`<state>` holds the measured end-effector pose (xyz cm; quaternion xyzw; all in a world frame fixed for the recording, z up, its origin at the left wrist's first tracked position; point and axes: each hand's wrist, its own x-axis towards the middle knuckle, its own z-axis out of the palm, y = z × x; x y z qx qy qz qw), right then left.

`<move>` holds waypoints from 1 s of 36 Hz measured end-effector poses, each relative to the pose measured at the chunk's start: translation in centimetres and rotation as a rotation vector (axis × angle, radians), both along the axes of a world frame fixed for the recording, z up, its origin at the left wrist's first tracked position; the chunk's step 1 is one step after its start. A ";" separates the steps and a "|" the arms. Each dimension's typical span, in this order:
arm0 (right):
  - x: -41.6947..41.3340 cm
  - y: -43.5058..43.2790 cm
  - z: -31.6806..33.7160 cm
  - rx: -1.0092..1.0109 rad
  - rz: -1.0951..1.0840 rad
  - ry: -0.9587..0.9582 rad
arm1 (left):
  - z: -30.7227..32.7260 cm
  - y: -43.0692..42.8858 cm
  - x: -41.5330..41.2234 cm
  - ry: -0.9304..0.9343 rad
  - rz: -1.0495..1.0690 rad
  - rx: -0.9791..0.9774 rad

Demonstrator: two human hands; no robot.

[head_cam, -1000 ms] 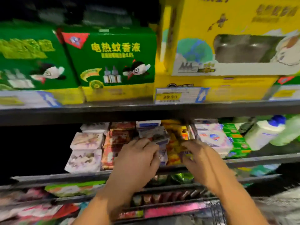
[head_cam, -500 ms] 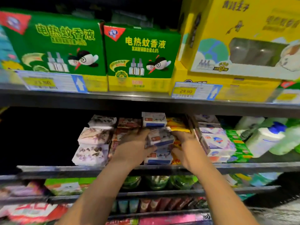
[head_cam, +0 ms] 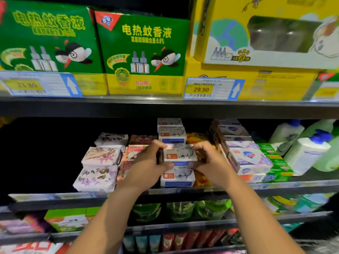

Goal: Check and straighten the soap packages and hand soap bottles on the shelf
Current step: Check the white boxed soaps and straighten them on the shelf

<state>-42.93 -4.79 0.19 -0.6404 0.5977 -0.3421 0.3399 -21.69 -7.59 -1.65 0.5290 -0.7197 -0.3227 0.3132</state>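
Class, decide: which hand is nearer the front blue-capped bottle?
Right. The right hand grips the soap box at its right end, toward the bottle; the left hand grips its left end, farther.

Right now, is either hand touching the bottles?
No, the left hand and the right hand grip a white soap box mid-shelf; the bottles stand apart at the far right.

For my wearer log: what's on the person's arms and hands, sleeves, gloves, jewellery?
Left hand and right hand are bare: no gloves, rings or watch show. Both forearms are uncovered to the frame's edge; no sleeve in view.
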 end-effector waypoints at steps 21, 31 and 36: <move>0.0 3.4 2.5 0.132 -0.065 -0.464 | 3.2 4.5 -0.6 0.657 -0.041 0.197; 0.2 4.3 2.5 0.307 -0.193 -0.586 | 2.4 5.3 0.3 0.724 -0.203 0.408; 0.0 4.6 2.7 0.365 -0.223 -0.688 | 2.0 5.2 0.9 0.525 -0.201 0.246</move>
